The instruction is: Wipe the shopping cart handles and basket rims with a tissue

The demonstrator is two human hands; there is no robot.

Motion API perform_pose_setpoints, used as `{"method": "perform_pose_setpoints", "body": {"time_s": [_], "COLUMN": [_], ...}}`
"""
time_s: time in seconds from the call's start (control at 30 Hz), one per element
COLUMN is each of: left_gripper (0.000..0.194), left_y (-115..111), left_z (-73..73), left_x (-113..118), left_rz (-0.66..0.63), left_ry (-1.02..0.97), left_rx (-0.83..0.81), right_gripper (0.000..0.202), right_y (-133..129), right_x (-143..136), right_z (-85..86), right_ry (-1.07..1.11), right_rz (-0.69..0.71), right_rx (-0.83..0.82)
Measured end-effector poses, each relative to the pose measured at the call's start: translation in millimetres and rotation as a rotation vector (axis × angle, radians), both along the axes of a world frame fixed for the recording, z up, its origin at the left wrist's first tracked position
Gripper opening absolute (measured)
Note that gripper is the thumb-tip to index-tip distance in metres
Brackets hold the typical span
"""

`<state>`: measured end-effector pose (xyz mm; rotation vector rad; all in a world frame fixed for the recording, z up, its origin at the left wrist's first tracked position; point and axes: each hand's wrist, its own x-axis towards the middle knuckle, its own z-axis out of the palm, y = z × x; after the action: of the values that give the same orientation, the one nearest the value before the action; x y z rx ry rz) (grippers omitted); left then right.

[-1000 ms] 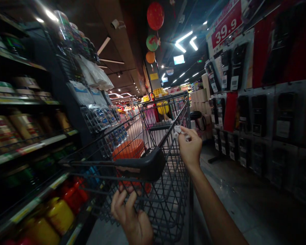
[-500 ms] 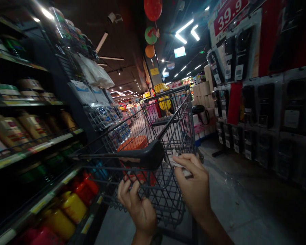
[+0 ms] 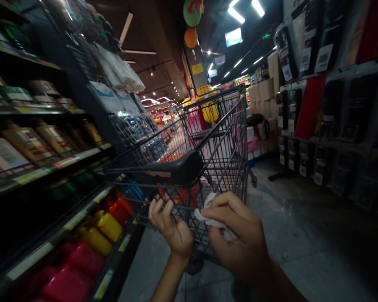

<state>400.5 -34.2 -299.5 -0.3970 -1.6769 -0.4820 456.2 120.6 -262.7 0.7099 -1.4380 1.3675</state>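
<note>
A dark metal shopping cart point(image 3: 227, 153) stands in front of me, with a black handle point(image 3: 176, 167) across its near end. My right hand point(image 3: 239, 235) pinches a crumpled white tissue point(image 3: 216, 218) beside the wire basket's near side. Just below the handle, my left hand point(image 3: 171, 228) has its fingers curled at the cart's near wires; whether they grip a wire is hard to tell. An orange-red object point(image 3: 179, 193) shows through the wires inside the cart.
Shelves of bottles and jars point(image 3: 34, 140) line the left side, with yellow bottles point(image 3: 108, 226) low down. Packaged black goods point(image 3: 330, 105) hang on the right. Stacked white packs point(image 3: 263, 98) stand beyond the cart. Grey floor tiles point(image 3: 283, 209) lie to the cart's right.
The view has tilted down, so the cart and shelves sit higher. My right hand, with the tissue, has come nearer and lower. More of my left forearm shows.
</note>
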Motion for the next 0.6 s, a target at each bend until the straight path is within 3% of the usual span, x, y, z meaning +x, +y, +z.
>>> {"method": "perform_pose_setpoints", "body": {"time_s": [0.37, 0.6], "left_gripper": [0.046, 0.051], "left_y": [5, 10], "left_z": [0.9, -0.4], "left_x": [-5, -12], "left_rz": [-0.024, -0.046], "left_ry": [0.009, 0.029], "left_rx": [0.017, 0.030], "right_gripper": [0.024, 0.021], "right_y": [10, 45], "right_x": [-32, -24], "right_z": [-40.5, -24.1], "right_ry": [-0.030, -0.255], "right_rz": [-0.085, -0.099], "right_rx": [0.303, 0.530]}}
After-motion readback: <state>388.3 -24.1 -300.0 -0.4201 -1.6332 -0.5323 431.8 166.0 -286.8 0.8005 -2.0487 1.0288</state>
